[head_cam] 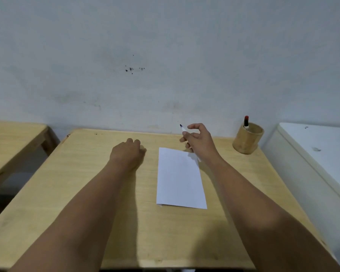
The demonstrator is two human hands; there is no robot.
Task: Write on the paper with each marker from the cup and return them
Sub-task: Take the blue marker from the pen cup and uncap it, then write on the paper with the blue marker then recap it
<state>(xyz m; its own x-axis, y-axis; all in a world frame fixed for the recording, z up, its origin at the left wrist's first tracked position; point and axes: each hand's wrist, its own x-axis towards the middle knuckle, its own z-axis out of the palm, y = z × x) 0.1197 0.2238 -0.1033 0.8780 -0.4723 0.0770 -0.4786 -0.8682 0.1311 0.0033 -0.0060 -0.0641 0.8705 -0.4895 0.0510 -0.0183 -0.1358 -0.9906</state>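
A white sheet of paper (180, 177) lies on the wooden table (82, 193), right of centre. My right hand (199, 142) hovers over the paper's far right corner and grips a white marker (183, 130) with a dark blue tip that points up and away. A round wooden cup (247, 138) stands at the table's far right corner with a red-capped marker (246, 121) upright in it. My left hand (129, 153) rests on the table left of the paper, fingers curled shut; whether it holds something is hidden.
A grey-white wall rises just behind the table. A second wooden table (12, 140) stands to the left across a gap. A white cabinet or appliance top (320, 154) sits close on the right.
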